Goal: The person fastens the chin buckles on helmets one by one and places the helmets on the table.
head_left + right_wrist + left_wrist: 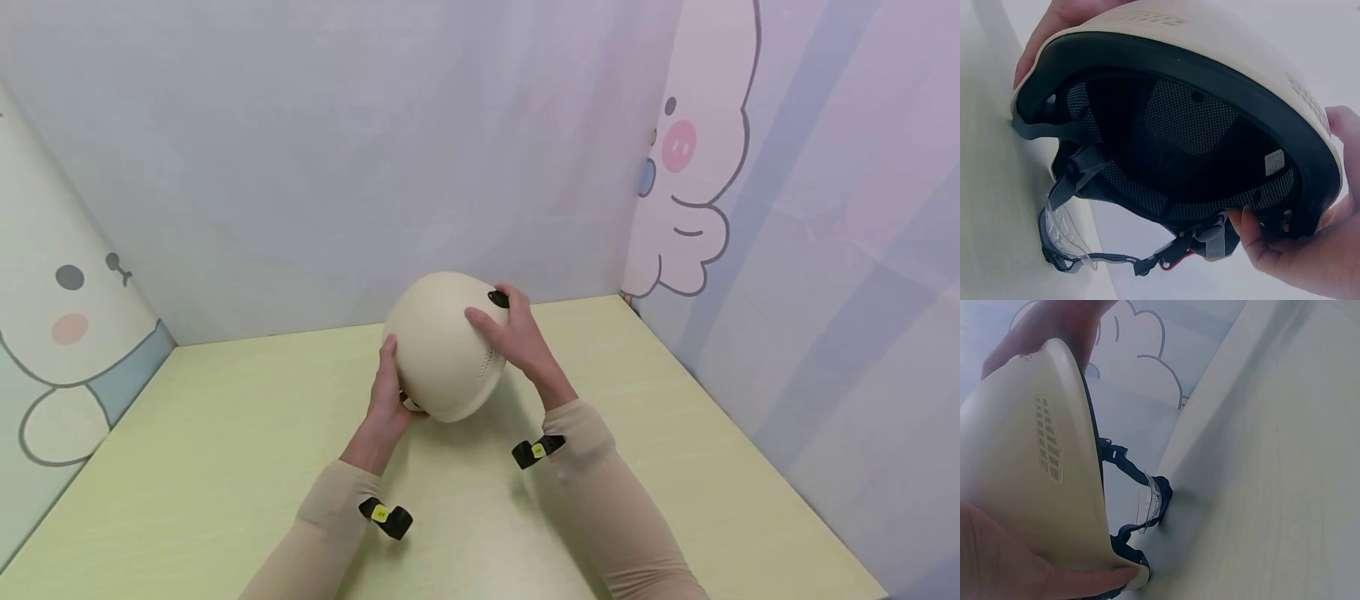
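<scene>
A cream-coloured helmet [442, 342] is held between both hands, tilted over the table. My left hand [387, 392] grips its left lower rim, the thumb lying along the shell. On the other side, my right hand [517, 333] holds the upper right edge, beside a small black part [498, 298]. In the right wrist view the dark padded inside [1191, 119] shows, with right fingers curled over the rim. A chin strap [1116, 257] with a clear plastic piece [1063, 231] hangs below; whether it touches the table cannot be told.
The pale yellow-green table [247, 433] runs back to a light fabric wall [315, 167]. Side walls with cartoon animal prints [708, 125] close in left and right. A small black camera is strapped on each wrist.
</scene>
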The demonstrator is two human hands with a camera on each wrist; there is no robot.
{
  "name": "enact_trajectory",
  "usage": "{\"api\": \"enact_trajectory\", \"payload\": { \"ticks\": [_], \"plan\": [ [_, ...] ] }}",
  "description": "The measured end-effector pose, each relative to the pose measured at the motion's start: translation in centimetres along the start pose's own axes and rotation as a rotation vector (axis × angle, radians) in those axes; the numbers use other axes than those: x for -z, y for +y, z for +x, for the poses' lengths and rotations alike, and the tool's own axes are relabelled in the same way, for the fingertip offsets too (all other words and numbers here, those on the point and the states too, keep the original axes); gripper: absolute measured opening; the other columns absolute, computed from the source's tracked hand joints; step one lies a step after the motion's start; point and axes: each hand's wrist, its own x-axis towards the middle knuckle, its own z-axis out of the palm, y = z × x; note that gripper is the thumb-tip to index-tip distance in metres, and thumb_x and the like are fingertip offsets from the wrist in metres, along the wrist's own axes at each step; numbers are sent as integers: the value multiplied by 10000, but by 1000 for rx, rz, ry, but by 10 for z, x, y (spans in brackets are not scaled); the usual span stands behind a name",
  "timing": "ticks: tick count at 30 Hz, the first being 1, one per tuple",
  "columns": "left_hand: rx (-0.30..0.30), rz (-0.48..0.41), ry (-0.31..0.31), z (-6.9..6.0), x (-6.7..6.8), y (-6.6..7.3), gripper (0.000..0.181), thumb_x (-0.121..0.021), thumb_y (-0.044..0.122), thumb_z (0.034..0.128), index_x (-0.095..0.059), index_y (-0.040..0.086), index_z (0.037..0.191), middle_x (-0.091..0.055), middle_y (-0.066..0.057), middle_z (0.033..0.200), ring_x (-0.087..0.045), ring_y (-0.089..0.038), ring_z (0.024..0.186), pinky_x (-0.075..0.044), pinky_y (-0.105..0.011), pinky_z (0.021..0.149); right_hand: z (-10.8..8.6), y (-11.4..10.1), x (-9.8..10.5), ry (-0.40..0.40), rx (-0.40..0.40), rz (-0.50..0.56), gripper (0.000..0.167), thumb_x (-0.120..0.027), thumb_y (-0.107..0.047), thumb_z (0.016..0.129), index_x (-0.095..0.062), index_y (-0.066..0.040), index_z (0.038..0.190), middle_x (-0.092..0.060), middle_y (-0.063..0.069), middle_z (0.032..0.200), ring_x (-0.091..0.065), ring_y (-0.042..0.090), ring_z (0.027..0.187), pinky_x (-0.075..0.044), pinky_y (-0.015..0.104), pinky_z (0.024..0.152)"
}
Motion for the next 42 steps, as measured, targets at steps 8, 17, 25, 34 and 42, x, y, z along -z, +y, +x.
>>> {"api": "enact_trajectory", "payload": {
  "ticks": [8,17,25,34,42],
  "plan": [
    [-39,41,-20,2,0,-1,778,-508,721,893,-398,253,1504,-317,-137,1535,-336,-425,1361,-301,-791,938,4,3,5,5,-5,-4,798,-597,-585,921,-383,-60,1484,-330,156,1497,-417,296,1299,-419,488,1040],
    [-84,71,-48,2,0,-3,764,-521,697,906,-422,221,1495,-356,-149,1518,-339,-436,1366,-294,-812,916,2,-1,9,-20,-52,-61,832,-544,-614,939,-340,-39,1504,-341,181,1496,-439,338,1311,-430,513,1034],
    [-94,99,-27,2,-1,-3,845,-555,697,888,-371,149,1504,-394,-173,1503,-343,-426,1376,-306,-801,925,3,2,10,-36,-142,-50,918,-559,-676,896,-289,-69,1530,-253,194,1544,-446,380,1298,-462,534,993],
    [-76,88,9,-3,-1,-5,1013,-621,672,863,-140,127,1568,-172,-189,1592,-250,-465,1412,-262,-789,985,3,7,11,-47,-185,-81,938,-501,-733,896,-304,-75,1535,-332,214,1510,-496,378,1260,-482,521,969],
    [-74,137,32,-5,1,-2,1046,-618,685,857,-108,128,1581,-165,-204,1588,-243,-463,1419,-226,-778,1017,-1,1,19,-85,-236,-331,966,-418,-846,839,-392,-165,1524,-476,146,1459,-491,361,1262,-459,549,959]
  ]
}}
